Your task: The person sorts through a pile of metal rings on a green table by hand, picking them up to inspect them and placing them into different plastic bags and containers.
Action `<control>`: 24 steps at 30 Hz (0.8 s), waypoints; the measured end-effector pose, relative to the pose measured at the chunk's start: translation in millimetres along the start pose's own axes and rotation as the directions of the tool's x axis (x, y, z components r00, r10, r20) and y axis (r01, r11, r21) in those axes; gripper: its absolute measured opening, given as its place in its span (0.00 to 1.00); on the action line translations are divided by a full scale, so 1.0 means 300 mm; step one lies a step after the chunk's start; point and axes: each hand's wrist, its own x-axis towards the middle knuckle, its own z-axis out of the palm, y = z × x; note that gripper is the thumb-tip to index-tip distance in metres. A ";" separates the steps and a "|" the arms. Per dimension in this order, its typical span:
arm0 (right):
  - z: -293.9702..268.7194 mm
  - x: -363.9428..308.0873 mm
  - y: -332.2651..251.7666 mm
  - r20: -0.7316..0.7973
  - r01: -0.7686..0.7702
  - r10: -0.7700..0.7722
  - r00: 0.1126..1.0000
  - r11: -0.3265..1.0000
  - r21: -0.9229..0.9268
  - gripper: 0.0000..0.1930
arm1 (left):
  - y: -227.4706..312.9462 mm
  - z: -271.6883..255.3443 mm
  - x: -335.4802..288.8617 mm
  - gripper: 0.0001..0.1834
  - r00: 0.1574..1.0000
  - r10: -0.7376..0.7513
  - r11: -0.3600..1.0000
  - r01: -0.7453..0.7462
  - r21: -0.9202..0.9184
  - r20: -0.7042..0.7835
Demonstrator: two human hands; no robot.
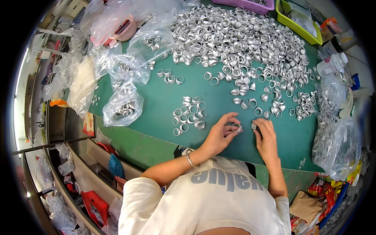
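Between the thumb and fingers of my left hand [220, 135] is a silver ring [235, 127], its open loop facing up. My right hand [267, 140], a short gap to the right, pinches a small silver piece [253, 126] at its fingertips; whether it is a whole ring is too small to tell. Both hands are just above the green table top [156, 98] near its front edge. Left of my left hand lies a loose group of silver rings [192, 110]. Beyond the hands, a large heap of silver rings [243, 39] spreads over the table, with stray ones reaching toward my right hand.
A smaller pile of silver pieces [304, 105] lies at the right. Clear plastic bags with silver parts [124, 109] stand at the left, and more bags [337, 145] line the right edge. A yellow-green basket [299, 23] and purple basket [250, 5] sit at the back.
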 end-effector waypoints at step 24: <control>0.026 -0.011 -0.023 0.157 -0.011 -0.016 0.987 0.985 0.170 0.18 | 0.019 -0.044 0.010 0.32 0.916 0.263 0.660 -0.401 0.636 0.304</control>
